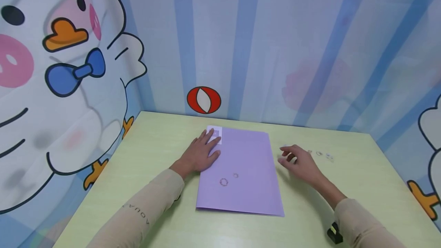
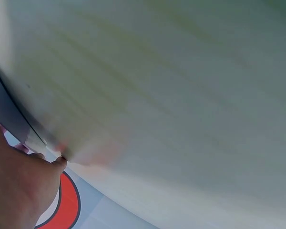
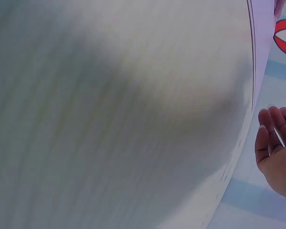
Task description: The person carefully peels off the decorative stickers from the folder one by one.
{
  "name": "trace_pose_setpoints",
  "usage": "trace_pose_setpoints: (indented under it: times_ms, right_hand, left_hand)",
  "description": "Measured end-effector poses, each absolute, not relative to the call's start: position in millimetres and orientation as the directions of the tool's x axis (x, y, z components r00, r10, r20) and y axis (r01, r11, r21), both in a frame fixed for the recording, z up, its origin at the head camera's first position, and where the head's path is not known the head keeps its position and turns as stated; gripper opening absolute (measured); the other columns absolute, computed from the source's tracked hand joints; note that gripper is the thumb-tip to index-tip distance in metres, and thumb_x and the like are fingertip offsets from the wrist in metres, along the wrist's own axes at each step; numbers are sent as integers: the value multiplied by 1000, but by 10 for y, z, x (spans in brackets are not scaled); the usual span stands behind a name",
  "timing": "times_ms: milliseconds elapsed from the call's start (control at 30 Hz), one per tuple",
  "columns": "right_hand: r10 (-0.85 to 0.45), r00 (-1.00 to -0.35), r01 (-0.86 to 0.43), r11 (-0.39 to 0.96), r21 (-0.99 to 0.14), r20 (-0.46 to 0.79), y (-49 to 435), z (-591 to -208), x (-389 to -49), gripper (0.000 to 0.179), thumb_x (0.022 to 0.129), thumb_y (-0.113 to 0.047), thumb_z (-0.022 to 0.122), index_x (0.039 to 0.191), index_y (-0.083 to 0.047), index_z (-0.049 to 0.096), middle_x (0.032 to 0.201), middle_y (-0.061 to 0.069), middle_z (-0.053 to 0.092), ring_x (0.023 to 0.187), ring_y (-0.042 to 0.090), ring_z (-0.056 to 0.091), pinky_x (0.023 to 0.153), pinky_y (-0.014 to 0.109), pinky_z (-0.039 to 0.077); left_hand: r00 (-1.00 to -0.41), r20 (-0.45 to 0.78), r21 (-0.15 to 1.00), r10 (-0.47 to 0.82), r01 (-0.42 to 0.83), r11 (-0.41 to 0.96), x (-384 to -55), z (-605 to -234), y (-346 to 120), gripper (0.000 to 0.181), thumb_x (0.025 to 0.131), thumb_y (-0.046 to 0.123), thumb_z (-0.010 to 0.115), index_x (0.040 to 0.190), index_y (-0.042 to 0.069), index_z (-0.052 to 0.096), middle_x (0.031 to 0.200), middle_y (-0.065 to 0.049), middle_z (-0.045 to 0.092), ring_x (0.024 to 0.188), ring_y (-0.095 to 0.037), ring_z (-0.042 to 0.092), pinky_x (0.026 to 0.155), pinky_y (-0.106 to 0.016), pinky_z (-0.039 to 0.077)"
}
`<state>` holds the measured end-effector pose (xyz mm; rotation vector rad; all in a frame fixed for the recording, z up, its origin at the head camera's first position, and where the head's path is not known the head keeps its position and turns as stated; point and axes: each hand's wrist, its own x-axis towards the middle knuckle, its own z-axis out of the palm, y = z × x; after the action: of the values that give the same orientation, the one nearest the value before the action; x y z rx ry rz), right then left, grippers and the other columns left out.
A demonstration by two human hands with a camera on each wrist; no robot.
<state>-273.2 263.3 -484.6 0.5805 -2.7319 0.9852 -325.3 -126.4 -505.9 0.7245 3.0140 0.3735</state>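
Observation:
A purple folder (image 1: 241, 160) lies on the table, with a small white label (image 1: 219, 139) at its far left corner. My left hand (image 1: 201, 153) rests on the folder's left side, fingers spread, fingertips over the label. Two small ring-shaped things, a larger ring (image 1: 224, 181) and a smaller ring (image 1: 236, 175), lie on the folder's nearer half. My right hand (image 1: 299, 163) is just right of the folder, beside a row of small items. In the right wrist view the right hand (image 3: 281, 152) has loosely bent fingers, thumb apart, with nothing visible between them.
To the right of the right hand lie a small round item (image 1: 319, 153) and a small pale clear-looking piece (image 1: 329, 157), too small to identify. The pale table (image 1: 165, 137) ends at a cartoon-printed cloth backdrop (image 1: 262, 49). A dark band (image 1: 334, 233) is at the right sleeve.

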Motion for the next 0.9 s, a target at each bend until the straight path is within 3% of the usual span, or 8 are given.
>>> trace_pose_setpoints:
  times_ms: [667,900]
  right_hand:
    - [-377,-877,-479,652,-588,297,2214,-4881,-2674,49,95,-16,80,136,5,66,111,11,70,96,26,68,80,45,59]
    - [-402,-871,-491,672,-554,284,2112,-4872,-2655,52,94,-19,82,138,4,65,113,10,69,100,26,65,82,42,56]
  left_hand:
    - [-894,34,234,447,442,866,-3244,-5043,-1258,67,110,54,35,169,24,30,179,-8,9,164,-35,5,129,-58,18]
    - [-894,28,236,448,441,866,-3232,-5036,-1259,67,110,55,35,169,24,30,178,-8,10,164,-35,5,129,-57,17]
